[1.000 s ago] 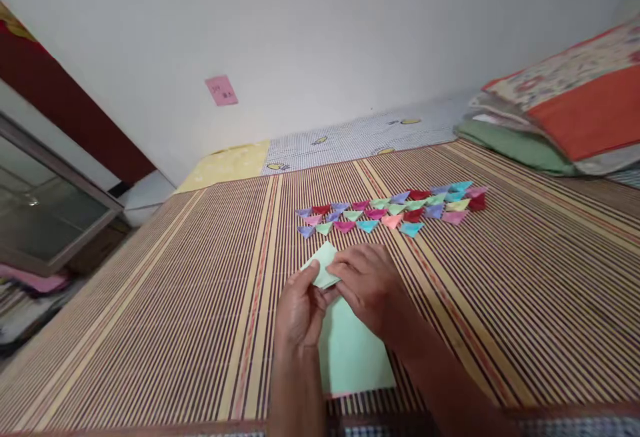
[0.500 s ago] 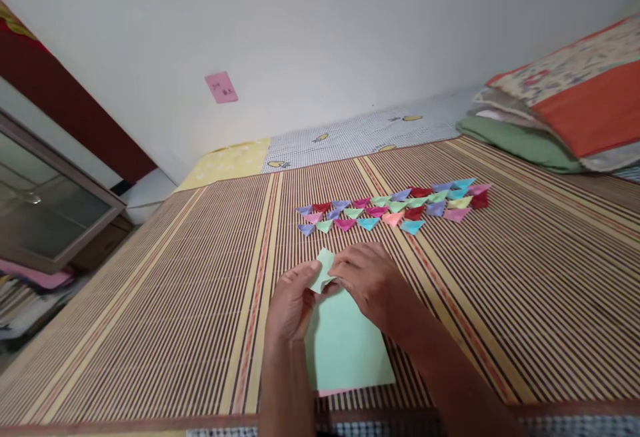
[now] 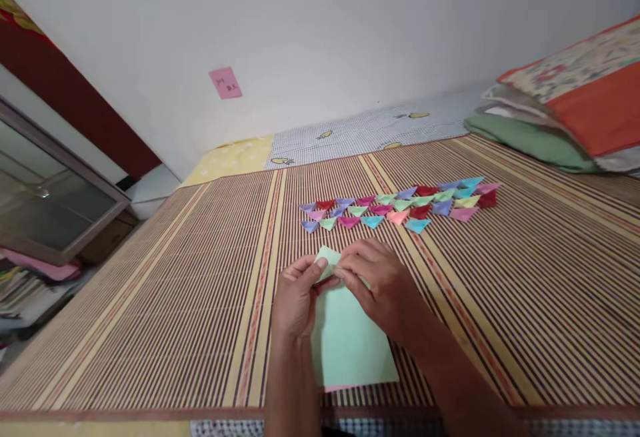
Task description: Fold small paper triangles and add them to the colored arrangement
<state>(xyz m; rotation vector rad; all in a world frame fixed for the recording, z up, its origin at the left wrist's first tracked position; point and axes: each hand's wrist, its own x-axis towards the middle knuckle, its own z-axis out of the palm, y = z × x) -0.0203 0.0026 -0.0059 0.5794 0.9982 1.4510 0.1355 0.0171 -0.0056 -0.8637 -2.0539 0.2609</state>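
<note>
- The scene is filled mostly by a striped mat (image 3: 190,303), on which the paper is laid out and over which both hands are held.
- On the far side of the hands, well apart from the held piece, rows of folded paper pieces (image 3: 358,211) in many colours are spread from left to right.
- On the near side, a pale green sheet (image 3: 353,340) is laid on the mat, its far end partly covered by the hands; a pink edge (image 3: 340,388) is shown beneath its near end.
- The right hand (image 3: 385,283) is brought in from the near right, its thumb and fingertips pinched on the right side of the held piece.
- The left hand (image 3: 295,303) is placed at the left, the piece being clamped between its thumb, on top, and the fingers beneath.
- The small pale green paper (image 3: 331,257) is held between the two sets of fingertips, neither hand being nearer; one corner is pointed far, while its long axis cannot be told because the near part is covered by fingers.
</note>
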